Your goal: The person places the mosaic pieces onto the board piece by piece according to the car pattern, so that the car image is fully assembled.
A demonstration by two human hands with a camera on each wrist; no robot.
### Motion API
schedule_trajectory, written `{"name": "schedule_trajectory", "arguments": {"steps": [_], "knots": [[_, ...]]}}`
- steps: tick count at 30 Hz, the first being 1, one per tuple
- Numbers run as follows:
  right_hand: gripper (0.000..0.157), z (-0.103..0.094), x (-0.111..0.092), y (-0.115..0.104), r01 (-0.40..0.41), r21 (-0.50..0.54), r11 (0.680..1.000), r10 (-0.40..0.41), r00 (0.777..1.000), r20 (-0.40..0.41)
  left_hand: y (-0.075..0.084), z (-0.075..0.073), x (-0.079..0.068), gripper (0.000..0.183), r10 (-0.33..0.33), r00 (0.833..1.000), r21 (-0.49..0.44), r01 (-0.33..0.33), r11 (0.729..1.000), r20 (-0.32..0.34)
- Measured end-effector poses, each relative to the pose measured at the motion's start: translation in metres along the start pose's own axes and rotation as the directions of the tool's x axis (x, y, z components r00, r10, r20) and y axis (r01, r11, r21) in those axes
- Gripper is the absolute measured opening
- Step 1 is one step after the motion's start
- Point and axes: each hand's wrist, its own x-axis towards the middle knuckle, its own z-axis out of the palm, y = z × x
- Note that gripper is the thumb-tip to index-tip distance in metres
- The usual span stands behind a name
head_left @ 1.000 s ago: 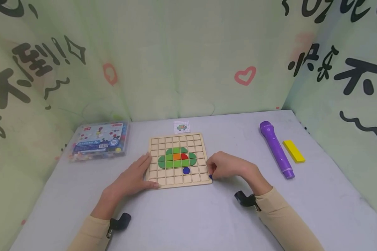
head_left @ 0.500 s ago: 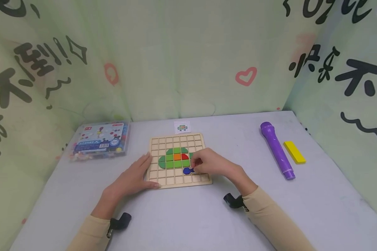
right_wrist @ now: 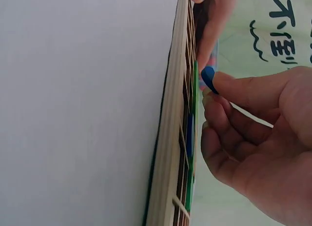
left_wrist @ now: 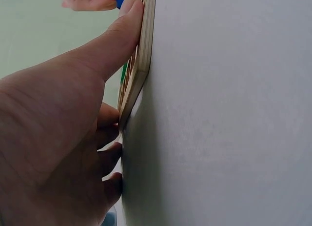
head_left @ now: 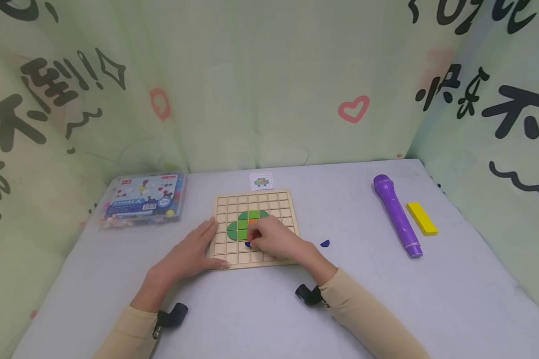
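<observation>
A pale wooden grid board [head_left: 224, 259] holds green, orange and red flat pieces, the red now covered in the head view. My left hand [head_left: 186, 257] rests on its near left corner, fingers along the left side and thumb on the near edge [left_wrist: 146, 35]. Between thumb and fingertips, my right hand [head_left: 274, 239] pinches a small blue half-round piece [right_wrist: 208, 78] close over the grid below the green pieces [head_left: 242, 234]. That hand hides part of the pattern. In the right wrist view, a blue piece [right_wrist: 190, 135] sits in the board. Another blue half-round piece [head_left: 325, 243] lies right of the board.
Behind the board lies a small pattern card [head_left: 261, 181]. A clear box of colourful parts [head_left: 143, 199] stands at the back left. To the right are a purple microphone-shaped tube [head_left: 397, 214] and a yellow block [head_left: 422, 218]. A printed curtain [head_left: 260, 99] encloses the table.
My right hand has carried a blue piece from the board's right edge leftward over the grid, uncovering another blue piece on the table. My left hand has stayed at the board.
</observation>
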Motion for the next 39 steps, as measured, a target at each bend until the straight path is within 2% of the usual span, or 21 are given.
{"name": "schedule_trajectory", "arguments": {"steps": [9, 16, 22, 28, 39], "knots": [[0.014, 0.011, 0.007, -0.007, 0.01, -0.053, 0.999, -0.01, 1.0, -0.016, -0.001, 0.001, 0.001, 0.118, 0.001, 1.0, 0.0, -0.001, 1.0, 0.003], [0.013, 0.012, 0.004, -0.014, 0.002, -0.065, 0.998, -0.002, 1.0, 0.001, 0.0, 0.0, 0.001, 0.117, -0.007, 1.0, 0.007, 0.007, 1.0, 0.001], [0.014, 0.012, 0.003, -0.015, 0.012, -0.123, 0.992, -0.011, 1.0, 0.008, 0.002, 0.0, 0.001, 0.116, -0.006, 1.0, 0.003, 0.006, 1.0, 0.003], [0.015, 0.007, 0.0, -0.014, -0.014, -0.128, 0.992, 0.015, 1.0, 0.009, 0.002, 0.0, 0.001, 0.116, 0.0, 1.0, 0.01, 0.0, 1.0, -0.002], [0.017, -0.015, -0.008, -0.007, -0.065, -0.131, 0.989, 0.065, 0.998, -0.004, 0.003, -0.001, 0.0, 0.117, -0.006, 1.0, 0.012, 0.006, 1.0, 0.001]]}}
